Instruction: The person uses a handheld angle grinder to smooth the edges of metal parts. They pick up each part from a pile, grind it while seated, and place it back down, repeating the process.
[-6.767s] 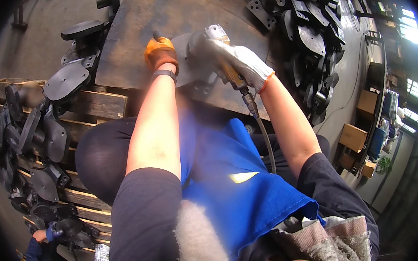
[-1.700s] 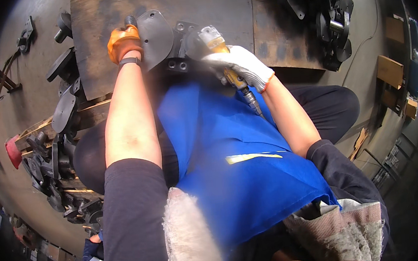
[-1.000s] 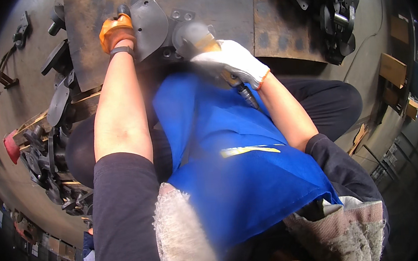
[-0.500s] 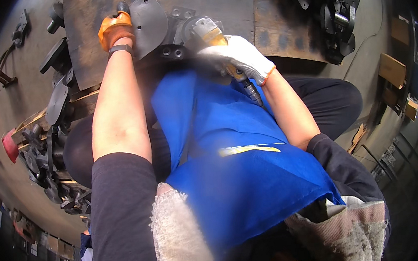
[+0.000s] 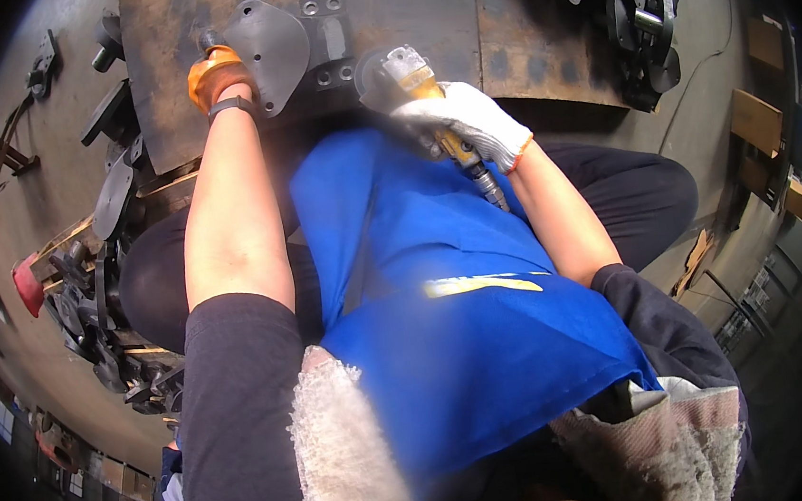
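My left hand (image 5: pixel 220 79), in an orange glove, is closed around the left end of a grey steel bracket (image 5: pixel 281 53); a dark round stub pokes out beyond the fingers. The bracket lies on a wooden tabletop (image 5: pixel 418 6). It has a rounded plate with holes and, to its right, a smaller plate with paired holes and a shiny middle strip. In a white glove, my right hand (image 5: pixel 466 119) grips a yellow air grinder (image 5: pixel 423 84). The grinder's disc, blurred, is just right of the bracket, apart from it. A hose fitting points back toward my blue apron.
Dark metal parts (image 5: pixel 653 23) are piled at the table's right end. More brackets (image 5: pixel 115 194) lie on a wooden pallet at the left, beside a red object (image 5: pixel 28 283). Cardboard boxes (image 5: pixel 757 122) stand at the far right, and a thin cable crosses the floor.
The grinder has shifted right, off the bracket's smaller plate, uncovering its holes and shiny strip. My left hand and the bracket have moved slightly left and nearer me.
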A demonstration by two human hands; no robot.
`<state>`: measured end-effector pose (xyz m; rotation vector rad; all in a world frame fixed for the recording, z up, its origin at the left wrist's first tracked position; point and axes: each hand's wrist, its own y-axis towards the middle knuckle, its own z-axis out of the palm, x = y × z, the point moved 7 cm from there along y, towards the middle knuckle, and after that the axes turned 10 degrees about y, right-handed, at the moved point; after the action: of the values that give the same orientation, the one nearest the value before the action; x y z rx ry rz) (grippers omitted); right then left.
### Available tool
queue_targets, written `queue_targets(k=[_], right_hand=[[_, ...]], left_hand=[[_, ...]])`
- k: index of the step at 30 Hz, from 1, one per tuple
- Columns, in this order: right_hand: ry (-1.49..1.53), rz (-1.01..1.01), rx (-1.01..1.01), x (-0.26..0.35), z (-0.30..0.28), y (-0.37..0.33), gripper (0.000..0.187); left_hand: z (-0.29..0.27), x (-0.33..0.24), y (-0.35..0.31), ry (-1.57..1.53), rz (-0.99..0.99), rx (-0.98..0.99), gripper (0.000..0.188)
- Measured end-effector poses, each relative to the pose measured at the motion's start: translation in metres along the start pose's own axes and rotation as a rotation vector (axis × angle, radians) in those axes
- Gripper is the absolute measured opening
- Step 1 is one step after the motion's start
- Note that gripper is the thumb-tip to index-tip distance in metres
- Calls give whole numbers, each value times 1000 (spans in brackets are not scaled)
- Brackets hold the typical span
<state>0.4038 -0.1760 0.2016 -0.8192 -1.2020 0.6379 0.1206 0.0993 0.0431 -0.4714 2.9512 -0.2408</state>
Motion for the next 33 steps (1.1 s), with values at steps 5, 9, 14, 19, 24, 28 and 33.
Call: queue_targets(k=[5,9,14,19,24,28,33], right_hand=[[78,-11,-15,3,0,5,29],[74,-21,9,13,8,8,29],[28,-38,31,24,24,11,29],[-41,-14,-31,18,20,18,29],[-2,-83,-16,5,8,26,30],[44,-59,-48,7,5,24,31],[-7,-88,-18,19,13,24,31]], left_hand=[[10,-9,7,369,99,102,37],[-6,-14,-7,170,40,73,46],[-13,-16,-15,100,28,47,46],[-37,-30,-31,244,139,51,46],[-36,-22,-31,56,-49,115,42],[-29,-31,-32,369,177,125,39],[-57,-50,-49,328,122,176,36]])
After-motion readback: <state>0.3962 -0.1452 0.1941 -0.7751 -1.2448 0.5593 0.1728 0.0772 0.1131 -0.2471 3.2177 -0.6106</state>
